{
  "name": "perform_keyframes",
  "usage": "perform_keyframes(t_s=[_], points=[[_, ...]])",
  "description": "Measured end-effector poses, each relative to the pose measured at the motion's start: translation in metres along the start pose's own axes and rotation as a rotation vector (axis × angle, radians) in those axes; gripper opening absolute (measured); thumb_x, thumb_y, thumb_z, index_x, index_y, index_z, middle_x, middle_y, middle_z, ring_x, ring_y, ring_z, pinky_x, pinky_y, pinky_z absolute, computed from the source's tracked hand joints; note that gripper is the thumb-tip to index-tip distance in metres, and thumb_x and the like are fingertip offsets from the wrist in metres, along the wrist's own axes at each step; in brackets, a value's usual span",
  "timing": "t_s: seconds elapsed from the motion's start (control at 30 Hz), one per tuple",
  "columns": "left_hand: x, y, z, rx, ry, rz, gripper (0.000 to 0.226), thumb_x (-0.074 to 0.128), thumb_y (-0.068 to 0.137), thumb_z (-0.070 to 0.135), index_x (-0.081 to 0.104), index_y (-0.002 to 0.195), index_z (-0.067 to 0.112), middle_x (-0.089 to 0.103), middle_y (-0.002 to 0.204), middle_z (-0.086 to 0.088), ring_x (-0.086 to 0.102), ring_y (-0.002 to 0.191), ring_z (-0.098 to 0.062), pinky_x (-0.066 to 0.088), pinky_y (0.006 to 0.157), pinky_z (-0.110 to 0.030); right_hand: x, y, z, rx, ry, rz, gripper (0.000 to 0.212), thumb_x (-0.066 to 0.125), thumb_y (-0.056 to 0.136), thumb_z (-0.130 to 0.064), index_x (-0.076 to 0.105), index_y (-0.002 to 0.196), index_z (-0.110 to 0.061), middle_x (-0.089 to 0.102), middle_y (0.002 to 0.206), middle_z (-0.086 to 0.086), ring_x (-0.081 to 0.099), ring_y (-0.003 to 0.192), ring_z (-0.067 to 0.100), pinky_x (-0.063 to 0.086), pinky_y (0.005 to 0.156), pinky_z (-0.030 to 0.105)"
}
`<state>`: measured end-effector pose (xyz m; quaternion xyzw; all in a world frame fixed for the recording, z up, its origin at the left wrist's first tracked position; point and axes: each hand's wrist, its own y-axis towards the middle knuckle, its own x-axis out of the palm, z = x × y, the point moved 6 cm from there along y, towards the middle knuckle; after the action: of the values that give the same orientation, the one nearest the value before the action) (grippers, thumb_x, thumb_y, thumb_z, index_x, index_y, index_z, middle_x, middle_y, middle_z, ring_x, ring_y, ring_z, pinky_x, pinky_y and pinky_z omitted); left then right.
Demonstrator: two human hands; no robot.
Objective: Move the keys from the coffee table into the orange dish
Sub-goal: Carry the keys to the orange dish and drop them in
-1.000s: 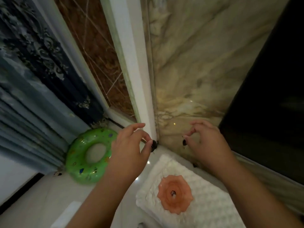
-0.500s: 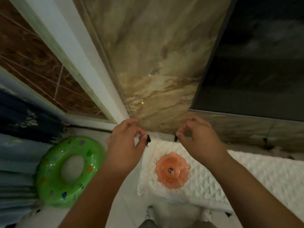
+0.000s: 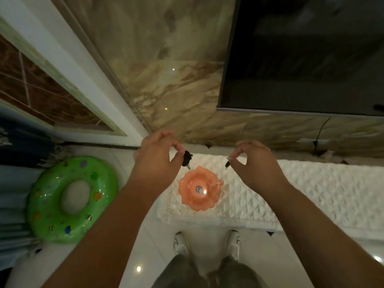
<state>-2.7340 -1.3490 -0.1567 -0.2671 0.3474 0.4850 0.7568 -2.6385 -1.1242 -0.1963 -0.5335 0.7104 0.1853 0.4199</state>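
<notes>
An orange flower-shaped dish [image 3: 188, 198] sits on a white quilted cloth [image 3: 311, 194] that covers a low cabinet by the wall. My left hand [image 3: 158, 161] pinches a black-headed key [image 3: 186, 158] just above the dish's upper left rim. To the upper right of the dish, my right hand [image 3: 255, 165] pinches a second small dark key [image 3: 228, 164]. Both keys hang in the air, clear of the dish. Something small and pale lies at the dish's centre; I cannot tell what it is.
A green inflatable swim ring [image 3: 70, 198] lies on the floor at left, beside blue curtains [image 3: 12, 183]. A dark TV screen [image 3: 301, 55] hangs on the marble wall at upper right. My white shoes [image 3: 180, 244] stand on glossy white tiles below the cabinet.
The view has tilted down and to the right, which brings the dish to the middle and my feet into view. Both hands have come down closer to the dish with the keys still pinched.
</notes>
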Motion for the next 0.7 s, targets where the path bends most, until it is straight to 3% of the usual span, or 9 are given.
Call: perform_keyframes(t_s=[0.1,0.2,0.6,0.7], points=[[0.031,0.001,-0.006,-0.045,0.056,-0.016,0.010,0.066,0.085,0.029,0.061,0.083,0.037,0.049,0.127,0.021,0.042,0.122,-0.010,0.035,0.102,-0.052,0.029,0.008,0.024,0.012,0.042,-0.049,0.001,0.069,0.084,-0.026,0.069,0.083,-0.026,0.058,0.122,-0.009,0.051,0.116,0.014,0.042,0.090,0.030],[0.063,0.001,-0.017,-0.088,0.073,-0.021,0.014,0.067,0.085,0.029,0.058,0.081,0.038,0.048,0.128,0.021,0.041,0.121,-0.010,0.037,0.100,-0.053,0.063,0.010,0.050,0.034,0.047,-0.098,0.004,0.066,0.085,-0.027,0.069,0.084,-0.029,0.056,0.127,-0.011,0.046,0.120,0.011,0.040,0.097,0.029],[0.166,0.003,-0.079,-0.192,0.072,-0.013,0.007,0.065,0.086,0.030,0.062,0.083,0.035,0.050,0.128,0.018,0.044,0.120,-0.013,0.040,0.099,-0.050,0.184,0.008,0.145,0.104,0.030,-0.237,0.005,0.067,0.084,-0.034,0.068,0.081,-0.031,0.056,0.122,-0.014,0.051,0.116,0.011,0.047,0.092,0.036],[0.187,-0.003,-0.102,-0.203,0.071,-0.019,0.005,0.065,0.086,0.030,0.062,0.085,0.034,0.050,0.129,0.017,0.047,0.120,-0.013,0.041,0.097,-0.050,0.213,0.008,0.160,0.124,0.002,-0.234,0.006,0.068,0.085,-0.035,0.071,0.084,-0.031,0.051,0.133,-0.014,0.044,0.124,0.011,0.046,0.094,0.037]])
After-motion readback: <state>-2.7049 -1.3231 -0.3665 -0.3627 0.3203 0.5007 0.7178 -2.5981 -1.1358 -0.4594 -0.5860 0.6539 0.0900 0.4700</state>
